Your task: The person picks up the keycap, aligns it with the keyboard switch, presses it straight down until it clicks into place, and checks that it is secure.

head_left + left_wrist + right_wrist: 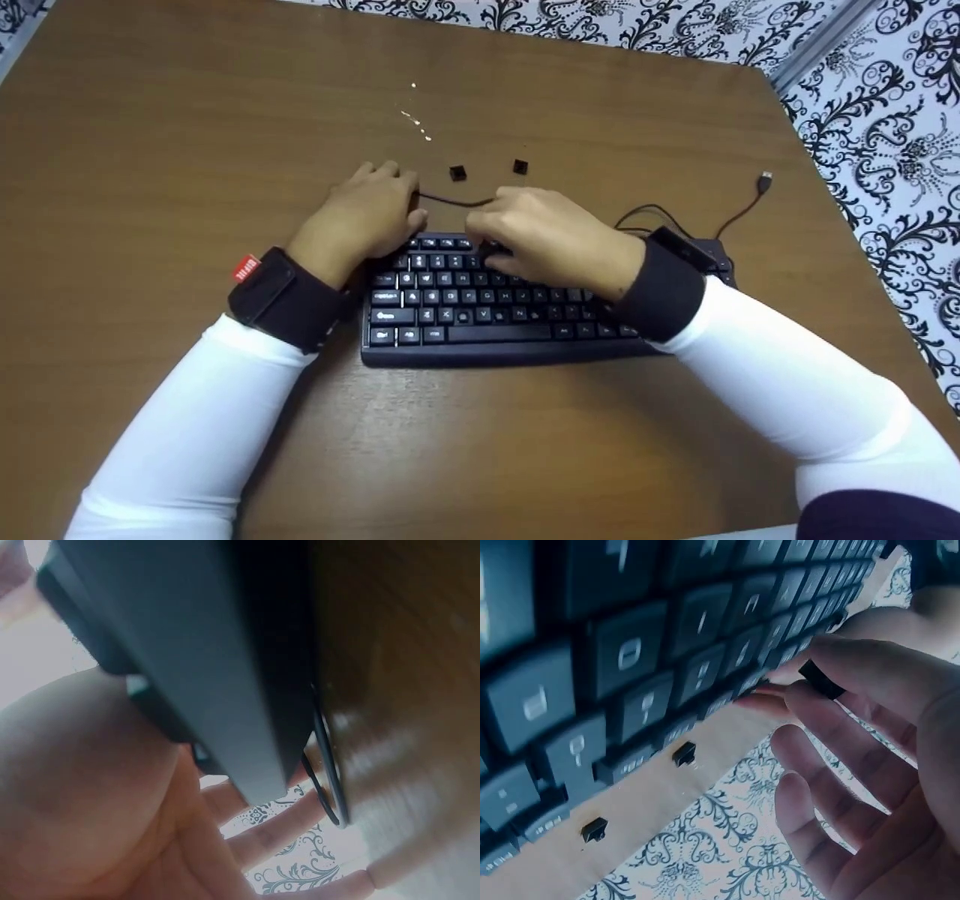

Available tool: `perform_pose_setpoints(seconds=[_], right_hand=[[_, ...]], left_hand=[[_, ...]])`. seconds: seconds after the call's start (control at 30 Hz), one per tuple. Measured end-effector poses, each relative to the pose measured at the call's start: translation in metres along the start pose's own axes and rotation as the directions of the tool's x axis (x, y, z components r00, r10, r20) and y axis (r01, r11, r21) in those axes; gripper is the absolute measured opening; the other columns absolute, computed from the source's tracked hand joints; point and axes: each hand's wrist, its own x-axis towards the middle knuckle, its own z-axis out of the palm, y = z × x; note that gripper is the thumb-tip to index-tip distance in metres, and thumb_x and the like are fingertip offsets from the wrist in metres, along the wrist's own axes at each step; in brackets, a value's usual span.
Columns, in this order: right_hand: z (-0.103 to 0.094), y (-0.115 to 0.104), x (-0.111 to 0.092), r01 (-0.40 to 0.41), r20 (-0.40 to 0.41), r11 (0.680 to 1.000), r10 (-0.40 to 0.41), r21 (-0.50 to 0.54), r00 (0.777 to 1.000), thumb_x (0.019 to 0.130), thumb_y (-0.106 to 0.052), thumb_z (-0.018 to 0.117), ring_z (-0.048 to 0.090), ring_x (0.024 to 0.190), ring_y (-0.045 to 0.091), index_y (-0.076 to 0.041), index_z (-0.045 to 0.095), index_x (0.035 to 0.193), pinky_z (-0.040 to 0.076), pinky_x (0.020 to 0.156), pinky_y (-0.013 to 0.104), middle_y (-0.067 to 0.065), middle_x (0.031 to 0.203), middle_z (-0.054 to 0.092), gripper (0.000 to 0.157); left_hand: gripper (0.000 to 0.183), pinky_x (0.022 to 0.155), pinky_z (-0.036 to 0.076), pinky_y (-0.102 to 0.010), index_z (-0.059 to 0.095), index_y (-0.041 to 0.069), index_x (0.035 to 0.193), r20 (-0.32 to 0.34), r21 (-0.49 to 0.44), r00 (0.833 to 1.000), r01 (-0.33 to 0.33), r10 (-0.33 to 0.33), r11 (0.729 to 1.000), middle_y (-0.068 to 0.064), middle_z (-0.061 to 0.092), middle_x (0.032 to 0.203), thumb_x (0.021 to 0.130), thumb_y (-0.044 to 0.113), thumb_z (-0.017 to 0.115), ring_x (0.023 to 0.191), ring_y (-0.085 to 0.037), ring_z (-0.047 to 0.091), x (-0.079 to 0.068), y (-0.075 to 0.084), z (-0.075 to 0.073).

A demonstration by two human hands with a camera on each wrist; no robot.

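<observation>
A black keyboard [499, 332] lies on the brown table. My left hand [360, 214] holds its upper left corner, with the thumb by the top keys and the fingers past the back edge. In the left wrist view, the keyboard's side [202, 652] fills the space beside the palm. Over the top rows is my right hand [551, 232]. Its thumb and index finger pinch a small black keycap [821, 681], while the other fingers curve loosely. Two more small black keycaps, a left one [457, 173] and a right one [520, 166], lie behind the keyboard.
A dark cable [454, 201] runs behind the keyboard between the hands. More cable loops [649, 210] at the right, and a USB plug [764, 181] lies near the table's right side. Several white specks [416, 122] show on the table [187, 135]. Patterned wallpaper [892, 150] borders it.
</observation>
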Motion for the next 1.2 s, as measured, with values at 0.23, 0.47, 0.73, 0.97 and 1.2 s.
perform_pose_setpoints(seconds=[0.23,0.47,0.73,0.97,1.2], right_hand=[[0.005,-0.005,-0.009,0.014,-0.028,1.0,-0.014,0.009,1.0,0.083,-0.012,0.08,0.064,0.085,0.024,-0.01,0.069,0.095,0.057,0.084,0.042,0.001,0.092,0.076,0.017],[0.01,-0.004,-0.016,-0.006,-0.033,1.0,0.005,-0.006,0.999,0.085,-0.016,0.079,0.061,0.08,0.023,-0.011,0.07,0.095,0.054,0.073,0.042,0.003,0.088,0.074,0.015],[0.013,0.001,-0.022,-0.039,-0.015,0.999,0.039,0.017,0.999,0.085,-0.02,0.079,0.065,0.084,0.024,-0.009,0.069,0.093,0.057,0.074,0.041,0.004,0.09,0.074,0.017],[0.016,0.004,-0.028,-0.082,-0.012,0.996,0.083,0.047,0.996,0.086,-0.023,0.078,0.066,0.085,0.023,-0.008,0.069,0.093,0.059,0.077,0.038,0.005,0.09,0.071,0.018],[0.017,0.006,-0.033,-0.077,-0.018,0.997,0.077,0.018,0.997,0.087,-0.029,0.077,0.064,0.085,0.023,-0.009,0.069,0.095,0.058,0.078,0.039,0.005,0.091,0.068,0.022]], left_hand=[[0.056,0.112,0.034,-0.068,0.04,0.003,0.148,-0.017,-0.002,1.0,-0.005,0.005,1.0,-0.024,0.037,0.153,0.103,0.035,0.048,0.144,-0.046,0.031,0.0,-0.003,0.002],[0.056,0.112,0.034,-0.068,0.04,0.002,0.148,-0.023,-0.01,1.0,-0.009,0.009,1.0,-0.023,0.037,0.154,0.103,0.035,0.048,0.145,-0.047,0.03,0.0,-0.002,0.002],[0.057,0.11,0.036,-0.069,0.039,0.002,0.15,-0.017,0.005,1.0,-0.013,0.013,1.0,-0.023,0.035,0.156,0.104,0.035,0.047,0.144,-0.046,0.03,0.001,0.001,0.0],[0.058,0.111,0.035,-0.071,0.036,0.003,0.152,-0.005,0.01,1.0,-0.012,0.012,1.0,-0.023,0.034,0.157,0.104,0.035,0.046,0.145,-0.047,0.029,0.001,0.0,-0.001],[0.058,0.11,0.035,-0.071,0.038,0.003,0.151,-0.009,0.008,1.0,-0.011,0.011,1.0,-0.023,0.033,0.157,0.104,0.036,0.047,0.144,-0.046,0.03,0.002,-0.001,0.002]])
